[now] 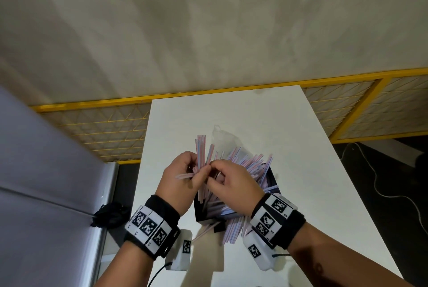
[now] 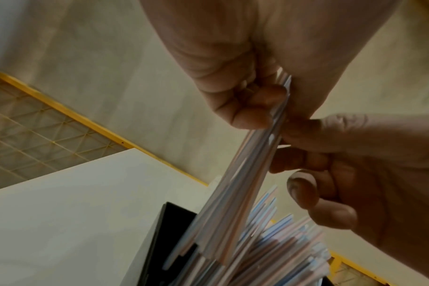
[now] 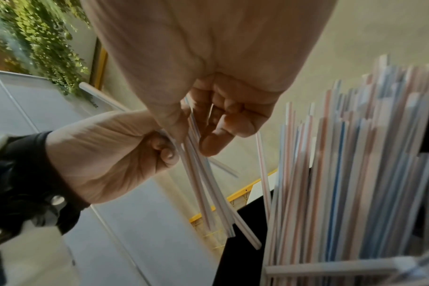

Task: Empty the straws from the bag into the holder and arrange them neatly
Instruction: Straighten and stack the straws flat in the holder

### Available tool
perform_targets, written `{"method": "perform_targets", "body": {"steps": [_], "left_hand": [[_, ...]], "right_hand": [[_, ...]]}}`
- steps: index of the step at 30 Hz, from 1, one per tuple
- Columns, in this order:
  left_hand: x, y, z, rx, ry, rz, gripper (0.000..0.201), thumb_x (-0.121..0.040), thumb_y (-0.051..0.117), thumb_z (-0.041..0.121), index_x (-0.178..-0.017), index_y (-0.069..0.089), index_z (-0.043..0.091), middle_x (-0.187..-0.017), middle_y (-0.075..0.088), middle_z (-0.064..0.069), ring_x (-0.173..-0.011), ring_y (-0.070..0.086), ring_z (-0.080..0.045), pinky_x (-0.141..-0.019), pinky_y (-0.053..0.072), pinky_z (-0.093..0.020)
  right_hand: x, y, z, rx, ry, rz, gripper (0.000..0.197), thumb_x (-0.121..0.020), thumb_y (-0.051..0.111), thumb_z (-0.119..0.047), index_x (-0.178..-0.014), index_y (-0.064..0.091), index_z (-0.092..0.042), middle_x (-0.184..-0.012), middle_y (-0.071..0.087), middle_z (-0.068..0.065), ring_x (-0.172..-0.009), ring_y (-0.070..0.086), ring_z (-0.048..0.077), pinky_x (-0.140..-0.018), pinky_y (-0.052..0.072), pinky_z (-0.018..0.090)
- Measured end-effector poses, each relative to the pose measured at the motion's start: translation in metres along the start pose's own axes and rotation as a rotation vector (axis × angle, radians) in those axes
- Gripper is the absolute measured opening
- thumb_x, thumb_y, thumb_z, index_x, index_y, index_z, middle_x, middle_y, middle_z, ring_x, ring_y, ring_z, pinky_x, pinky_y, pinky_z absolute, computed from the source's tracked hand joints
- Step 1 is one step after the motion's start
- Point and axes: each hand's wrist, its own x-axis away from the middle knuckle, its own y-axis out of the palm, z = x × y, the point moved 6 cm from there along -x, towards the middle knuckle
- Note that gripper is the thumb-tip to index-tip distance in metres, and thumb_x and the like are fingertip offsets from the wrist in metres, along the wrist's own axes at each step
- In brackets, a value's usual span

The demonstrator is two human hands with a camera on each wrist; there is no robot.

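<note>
At the far left we see a grey cabinet (image 1: 46,171) and a dark crumpled cloth (image 1: 108,216) low beside the white table (image 1: 312,182). Our left hand (image 1: 179,179) curls its fingers around a small bundle of straws (image 1: 202,150) — pink- and blue-striped — held upright over the black holder (image 1: 203,213). Our right hand (image 1: 231,186) meets it, thumb and fingertips pinching the same bundle. More straws (image 1: 250,171) fan out of the holder to the right, a few spilling over its near edge onto the table. The clear bag (image 1: 223,136) lies just behind them. Both wristbands carry black-and-white square markers — we can read no words anywhere.
</note>
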Motion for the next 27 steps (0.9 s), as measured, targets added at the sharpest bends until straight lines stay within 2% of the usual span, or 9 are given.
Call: {"method": "perform_targets", "body": {"steps": [2,6,9,11,13,15,18,22,27], "left_hand": [[0.003,0.001,0.006,0.012,0.015,-0.013,0.014,-0.090,0.074,0.026,-0.089,0.062,0.019,-0.081,0.068,-0.002,-0.076,0.067,-0.021,-0.068,0.055,-0.035],[0.010,0.008,0.017,0.053,0.054,-0.038,0.015,-0.083,0.069,0.040,-0.089,0.062,0.028,-0.079,0.068,0.002,-0.074,0.067,-0.017,-0.066,0.056,-0.033],[0.019,0.018,0.018,0.236,0.033,-0.080,0.017,-0.085,0.071,0.038,-0.097,0.067,0.027,-0.087,0.071,-0.004,-0.081,0.070,-0.027,-0.072,0.060,-0.044],[0.024,0.024,0.016,0.334,0.023,-0.089,0.017,-0.086,0.072,0.036,-0.098,0.067,0.024,-0.089,0.072,-0.009,-0.085,0.071,-0.029,-0.074,0.061,-0.040],[0.028,0.031,0.014,0.335,0.017,-0.094,0.023,-0.086,0.073,0.036,-0.097,0.067,0.017,-0.089,0.072,-0.011,-0.086,0.071,-0.029,-0.076,0.060,-0.040],[0.032,0.037,0.010,0.355,-0.013,-0.100,0.028,-0.084,0.076,0.035,-0.098,0.067,0.012,-0.089,0.072,-0.011,-0.087,0.072,-0.029,-0.076,0.060,-0.042],[0.039,0.041,0.005,0.363,-0.033,-0.102,0.026,-0.082,0.080,0.031,-0.099,0.065,0.018,-0.086,0.072,-0.006,-0.082,0.073,-0.022,-0.070,0.058,-0.028],[0.044,0.044,-0.018,0.370,-0.165,-0.063,0.033,-0.081,0.085,0.015,-0.107,0.065,0.022,-0.088,0.073,0.006,-0.079,0.072,-0.012,-0.069,0.055,-0.019],[0.047,0.045,-0.048,0.266,-0.256,0.011,0.030,-0.084,0.081,0.011,-0.107,0.064,0.022,-0.090,0.073,0.007,-0.082,0.070,-0.007,-0.070,0.056,-0.022]], "right_hand": [[0.003,0.000,-0.003,-0.011,-0.002,-0.028,0.014,-0.085,0.057,-0.044,-0.094,0.061,-0.033,-0.088,0.052,-0.018,-0.072,0.054,0.000,-0.065,0.037,0.011],[0.013,-0.001,-0.006,-0.011,-0.026,-0.092,0.029,-0.079,0.059,-0.042,-0.104,0.061,-0.027,-0.104,0.054,-0.008,-0.093,0.060,0.010,-0.084,0.054,0.033],[0.020,-0.004,-0.003,0.001,-0.026,-0.111,0.019,-0.080,0.062,-0.035,-0.098,0.057,-0.033,-0.099,0.055,-0.013,-0.088,0.059,0.005,-0.078,0.051,0.027],[0.023,-0.005,-0.002,0.058,-0.048,-0.120,0.013,-0.088,0.064,-0.036,-0.095,0.053,-0.038,-0.092,0.055,-0.017,-0.082,0.058,0.000,-0.070,0.043,0.013],[0.026,-0.006,0.003,0.100,-0.062,-0.130,0.008,-0.095,0.064,-0.032,-0.094,0.056,-0.035,-0.088,0.058,-0.016,-0.079,0.059,0.000,-0.067,0.044,0.011],[0.029,-0.007,0.013,0.189,-0.033,-0.155,0.002,-0.098,0.062,-0.024,-0.098,0.060,-0.024,-0.092,0.061,-0.009,-0.082,0.060,0.005,-0.071,0.050,0.021],[0.032,-0.010,0.037,0.402,0.048,-0.216,0.013,-0.094,0.055,-0.013,-0.093,0.053,-0.025,-0.092,0.058,-0.003,-0.082,0.059,0.020,-0.073,0.051,0.041],[0.033,-0.013,0.069,0.710,0.074,-0.303,0.013,-0.096,0.050,-0.015,-0.104,0.055,-0.024,-0.098,0.060,0.002,-0.088,0.060,0.027,-0.070,0.045,0.038],[0.033,-0.011,0.097,0.804,0.090,-0.335,0.025,-0.102,0.053,-0.033,-0.123,0.057,-0.018,-0.120,0.059,0.004,-0.110,0.058,0.025,-0.087,0.048,0.037]]}}
